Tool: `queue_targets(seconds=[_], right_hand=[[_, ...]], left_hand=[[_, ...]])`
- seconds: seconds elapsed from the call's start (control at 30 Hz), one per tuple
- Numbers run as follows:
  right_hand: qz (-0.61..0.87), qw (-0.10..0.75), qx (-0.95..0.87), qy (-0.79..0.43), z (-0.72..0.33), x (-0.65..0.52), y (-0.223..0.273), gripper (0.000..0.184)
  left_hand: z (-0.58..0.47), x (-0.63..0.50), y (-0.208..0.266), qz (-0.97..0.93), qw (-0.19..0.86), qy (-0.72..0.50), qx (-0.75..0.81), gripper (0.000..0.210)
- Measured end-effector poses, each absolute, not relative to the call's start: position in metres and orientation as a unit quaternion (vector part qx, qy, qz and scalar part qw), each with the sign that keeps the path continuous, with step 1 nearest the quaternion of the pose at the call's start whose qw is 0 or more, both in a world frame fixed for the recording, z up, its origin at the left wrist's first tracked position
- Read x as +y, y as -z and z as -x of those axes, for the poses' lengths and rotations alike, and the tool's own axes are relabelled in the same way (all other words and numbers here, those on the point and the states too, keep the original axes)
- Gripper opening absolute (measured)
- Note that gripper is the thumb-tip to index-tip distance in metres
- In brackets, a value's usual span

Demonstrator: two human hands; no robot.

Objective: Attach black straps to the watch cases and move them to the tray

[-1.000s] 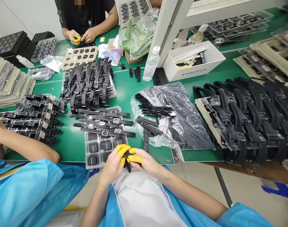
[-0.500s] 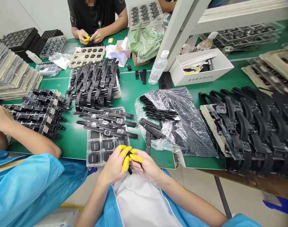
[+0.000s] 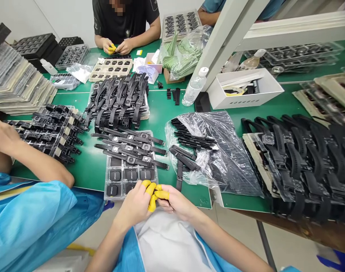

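My left hand (image 3: 136, 202) and my right hand (image 3: 175, 200) meet close in front of my body, at the table's near edge. Yellow finger cots cover several fingertips, which are pinched together. Between them is a small black strap-like piece, now almost wholly hidden by the fingers. Just beyond my left hand lies a clear plastic tray (image 3: 105, 189) with square black watch cases (image 3: 115, 175) in its cells. Several black watches with straps (image 3: 131, 148) lie across its far part. Loose black watch straps (image 3: 186, 158) rest right of the tray, partly on a plastic bag (image 3: 234, 151).
Trays heaped with strapped watches stand behind (image 3: 119, 100), at left (image 3: 51, 130) and at right (image 3: 291, 155). A co-worker's arm (image 3: 39, 158) is at my left; another person (image 3: 127, 24) works opposite. A water bottle (image 3: 194, 87) stands beside a white box (image 3: 246, 96).
The view has shifted a little, so the table things sit slightly further right and mostly lower. My hands stay together; the black piece that showed between and below my fingers is now covered.
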State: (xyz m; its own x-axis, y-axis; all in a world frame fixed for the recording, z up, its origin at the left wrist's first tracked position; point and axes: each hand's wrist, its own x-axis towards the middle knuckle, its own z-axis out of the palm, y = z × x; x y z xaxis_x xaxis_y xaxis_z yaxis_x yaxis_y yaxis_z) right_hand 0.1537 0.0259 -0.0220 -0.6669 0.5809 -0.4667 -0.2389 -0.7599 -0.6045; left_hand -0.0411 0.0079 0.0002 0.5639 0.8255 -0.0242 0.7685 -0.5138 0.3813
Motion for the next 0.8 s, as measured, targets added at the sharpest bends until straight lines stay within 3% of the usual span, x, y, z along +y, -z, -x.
queue_targets(seconds=[0.23, 0.4, 0.5, 0.63, 0.73, 0.8], right_hand=[[0.311, 0.242, -0.301, -0.868, -0.151, 0.021, 0.025, 0.034], [0.352, 0.298, -0.536, -0.708, -0.155, 0.028, 0.024, 0.029], [0.356, 0.253, -0.667, -0.603, -0.164, 0.041, 0.019, 0.023], [0.373, 0.208, -0.758, -0.493, -0.162, 0.061, 0.008, 0.027], [0.392, 0.155, -0.827, -0.371, -0.139, 0.076, 0.001, 0.028], [0.410, 0.109, -0.851, -0.310, -0.117, 0.086, -0.003, 0.028]], left_hand=[[0.050, 0.005, -0.001, -0.854, 0.266, -0.162, 0.417, 0.048], [0.072, 0.010, -0.005, -0.843, 0.263, -0.161, 0.441, 0.062], [0.099, 0.021, -0.020, -0.831, 0.241, -0.118, 0.487, 0.058], [0.135, 0.043, -0.052, -0.839, 0.150, -0.030, 0.521, 0.034], [0.156, 0.065, -0.067, -0.835, 0.079, 0.025, 0.544, 0.031], [0.169, 0.083, -0.069, -0.817, 0.085, 0.035, 0.569, 0.029]])
